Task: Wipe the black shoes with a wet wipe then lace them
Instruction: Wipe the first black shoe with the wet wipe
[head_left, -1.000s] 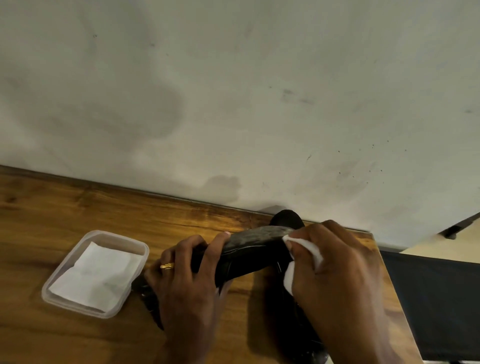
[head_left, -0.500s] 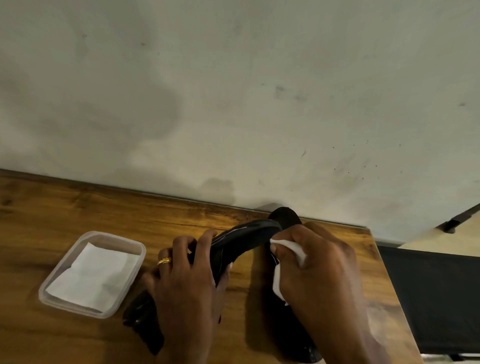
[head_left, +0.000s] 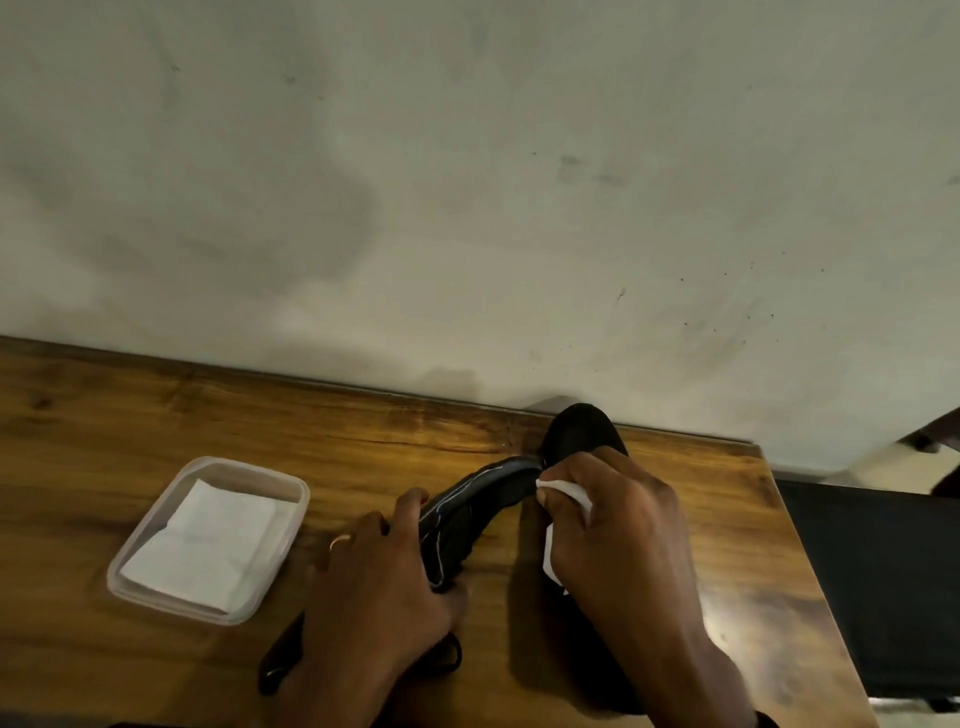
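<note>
Hidden: second shoe (head_left: 582, 431) mostly under the right hand (head_left: 623, 535); only its toe shows, at the wall (head_left: 467, 208). The left hand (head_left: 374, 587) covers the heel end of the held shoe (head_left: 478, 504), fingers curled round it, sole turned up over the table (head_left: 156, 426). Right fingers pinch a white wipe (head_left: 563, 491) against its toe end. Tub (head_left: 249, 467) sits to the left, apart.

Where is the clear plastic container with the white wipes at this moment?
In the head view, the clear plastic container sits on the brown wooden table, just left of the left hand that grips the black shoe.
</note>
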